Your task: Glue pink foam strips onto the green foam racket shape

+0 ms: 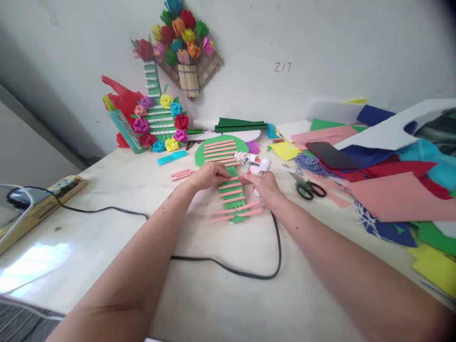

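Note:
A green guitar-shaped paper cutout [203, 158] lies flat on the table, with pink paper rolls [230, 193] laid across its body and neck. My left hand [211, 175] is closed, fingertips pinching the left end of a pink roll on the upper neck. On the other side, my right hand [266, 188] grips a white patterned glue gun [263, 164], its nozzle pointing left over the cutout. The right thumb and a finger reach toward the same roll's right end. Longer pink rolls stick out past the neck's lower end. Several loose pink rolls [183, 175] lie left of my left hand.
Black-handled scissors [310, 190], a dark phone [331, 156], purple yarn [311, 164] and heaped coloured paper [406, 194] occupy the right. A black cord [228, 269] loops across the front. At left lies a power strip [42, 209]; a flower-trimmed paper guitar [158, 118] leans against the wall.

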### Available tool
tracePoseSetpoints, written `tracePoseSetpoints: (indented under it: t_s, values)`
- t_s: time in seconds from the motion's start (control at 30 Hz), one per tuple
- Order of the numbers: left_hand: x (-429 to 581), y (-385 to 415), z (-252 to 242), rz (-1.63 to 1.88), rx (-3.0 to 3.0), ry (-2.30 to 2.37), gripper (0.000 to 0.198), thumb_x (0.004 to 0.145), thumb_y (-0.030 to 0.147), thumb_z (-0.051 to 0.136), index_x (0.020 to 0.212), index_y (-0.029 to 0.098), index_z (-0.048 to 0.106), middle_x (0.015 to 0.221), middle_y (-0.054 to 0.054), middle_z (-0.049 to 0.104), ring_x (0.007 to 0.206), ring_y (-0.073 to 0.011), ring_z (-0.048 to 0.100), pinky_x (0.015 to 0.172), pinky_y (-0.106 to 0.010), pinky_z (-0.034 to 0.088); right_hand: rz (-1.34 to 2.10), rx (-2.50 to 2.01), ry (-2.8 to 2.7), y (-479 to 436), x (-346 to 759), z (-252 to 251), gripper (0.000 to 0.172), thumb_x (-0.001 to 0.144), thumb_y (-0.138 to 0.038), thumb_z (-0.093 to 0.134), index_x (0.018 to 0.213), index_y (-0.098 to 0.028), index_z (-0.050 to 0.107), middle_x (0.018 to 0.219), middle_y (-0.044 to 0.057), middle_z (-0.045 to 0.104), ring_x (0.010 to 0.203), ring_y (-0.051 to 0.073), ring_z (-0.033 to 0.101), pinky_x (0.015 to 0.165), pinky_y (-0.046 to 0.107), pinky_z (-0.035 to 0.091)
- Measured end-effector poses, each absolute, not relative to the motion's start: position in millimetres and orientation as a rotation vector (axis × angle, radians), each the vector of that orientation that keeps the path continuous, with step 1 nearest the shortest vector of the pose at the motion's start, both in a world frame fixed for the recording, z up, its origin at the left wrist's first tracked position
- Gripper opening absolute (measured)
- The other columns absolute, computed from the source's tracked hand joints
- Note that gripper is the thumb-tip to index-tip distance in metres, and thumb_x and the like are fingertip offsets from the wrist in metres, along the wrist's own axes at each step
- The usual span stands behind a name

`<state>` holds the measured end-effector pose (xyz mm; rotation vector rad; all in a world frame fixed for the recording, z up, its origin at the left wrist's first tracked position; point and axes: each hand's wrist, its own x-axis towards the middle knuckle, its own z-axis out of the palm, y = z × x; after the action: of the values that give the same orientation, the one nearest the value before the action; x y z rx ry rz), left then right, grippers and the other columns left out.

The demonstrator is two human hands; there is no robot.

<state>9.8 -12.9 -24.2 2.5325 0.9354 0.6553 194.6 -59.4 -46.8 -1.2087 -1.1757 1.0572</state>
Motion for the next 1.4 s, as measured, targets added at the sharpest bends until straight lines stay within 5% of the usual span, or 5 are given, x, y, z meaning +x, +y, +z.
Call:
tracePoseSetpoints:
  t_s: [0.5, 1.07, 1.4]
  values:
    - [9.3, -11.6, -29.6, 0.731, 2.609, 0.838, 0.019, 0.074, 0.027, 0.055, 0.074, 0.017, 0.071, 0.069, -0.003, 0.062, 0.061, -0.0092, 0.055, 0.057, -0.019, 0.040, 1.063, -1.246, -1.185, -57.8, 195.1, -49.1, 0.019, 0.060, -0.029, 0.062, 0.070, -0.014, 0.061, 0.069, 0.007, 0.068, 0.070, 0.022, 0.065, 0.044, 0.023, 0.040]
    - [10.6, -11.5, -28.8, 0.670, 2.656, 0.848, 0.017, 0.074, 0.023, 0.054, 0.074, 0.018, 0.070, 0.072, -0.002, 0.061, 0.063, -0.0096, 0.055, 0.060, -0.019, 0.042, 1.015, -1.254, -1.210, -55.9, 195.3, -53.3, 0.019, 0.060, -0.031, 0.062, 0.068, -0.014, 0.061, 0.068, 0.006, 0.067, 0.068, 0.021, 0.064, 0.051, 0.025, 0.044]
    - [10.0, -25.3, -7.4, 0.466, 2.708, 0.955, 0.027, 0.079, 0.028, 0.045, 0.086, 0.018, 0.069, 0.080, -0.004, 0.061, 0.071, -0.0126, 0.055, 0.069, -0.022, 0.042, 0.981, -1.297, -1.170, -59.8, 196.9, -49.9, 0.025, 0.059, -0.035, 0.061, 0.070, -0.013, 0.063, 0.071, 0.006, 0.067, 0.069, 0.021, 0.062, 0.043, 0.023, 0.039]
